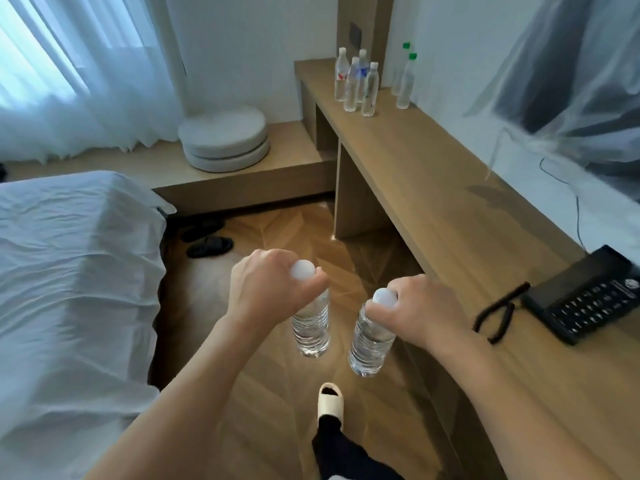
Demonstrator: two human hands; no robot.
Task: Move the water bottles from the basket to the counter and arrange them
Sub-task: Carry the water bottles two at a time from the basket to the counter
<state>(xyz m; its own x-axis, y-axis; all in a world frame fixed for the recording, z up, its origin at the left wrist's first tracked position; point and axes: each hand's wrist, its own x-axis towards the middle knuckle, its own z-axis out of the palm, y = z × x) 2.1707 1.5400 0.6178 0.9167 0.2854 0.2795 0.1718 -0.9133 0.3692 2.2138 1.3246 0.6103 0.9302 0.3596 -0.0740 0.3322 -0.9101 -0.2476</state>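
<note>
We grip one bottle (310, 327) by its neck in the left hand (266, 289), another bottle (370, 341) in the right hand (426, 313) — we should set both upright beside the cluster (356, 84) at one o'clock on the counter (433, 188).

A hotel-style bedroom. Left of the left hand (268, 289) lies a bed (69, 271) with rumpled white sheets; right of the right hand (419, 315) runs a long wooden bench (450, 188) carrying a black desk telephone (585, 296). Beyond the hands are sheer curtains (69, 81), stacked round cushions (224, 138), dark slippers (209, 245) and a herringbone wood floor (294, 233).
</note>
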